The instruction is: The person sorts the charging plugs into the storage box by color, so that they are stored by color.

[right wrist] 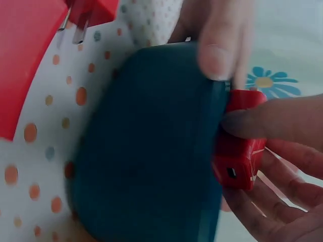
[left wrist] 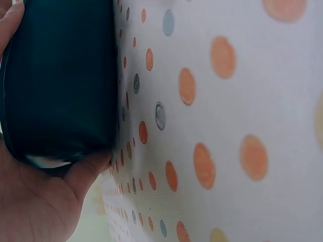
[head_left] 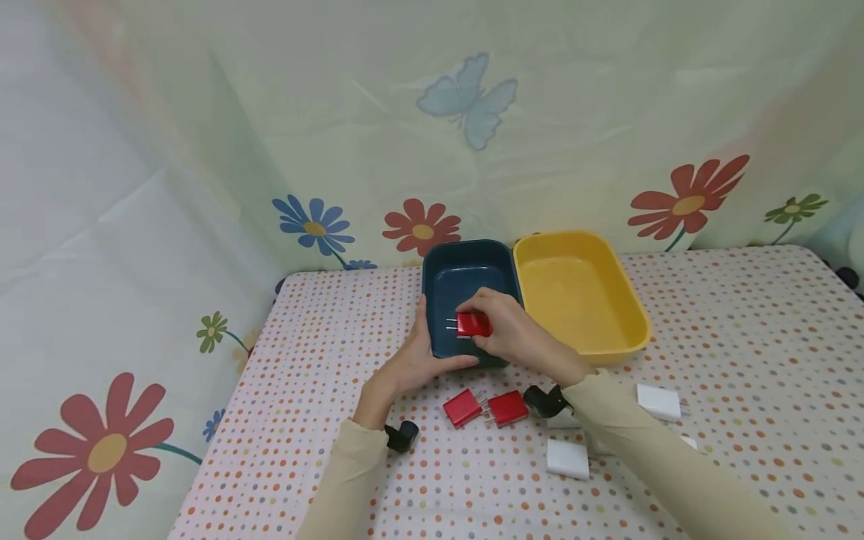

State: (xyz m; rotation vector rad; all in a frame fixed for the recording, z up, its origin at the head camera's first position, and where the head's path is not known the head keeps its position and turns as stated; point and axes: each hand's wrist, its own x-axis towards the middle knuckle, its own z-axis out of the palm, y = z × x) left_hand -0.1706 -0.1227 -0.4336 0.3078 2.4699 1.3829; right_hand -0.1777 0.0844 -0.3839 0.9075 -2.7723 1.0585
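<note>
My right hand pinches a red plug adapter over the dark blue tray, its metal prongs facing left. In the right wrist view the red adapter sits between thumb and fingers by the tray's rim. My left hand lies around the tray's near left corner, thumb along the near side and fingers along the left side; the left wrist view shows the hand against the tray wall. Two more red adapters lie on the table in front of the tray.
A yellow tray stands against the blue tray's right side. Several white adapters lie at the front right, some partly hidden by my right forearm. The table has a dotted cloth, with a flowered curtain behind it.
</note>
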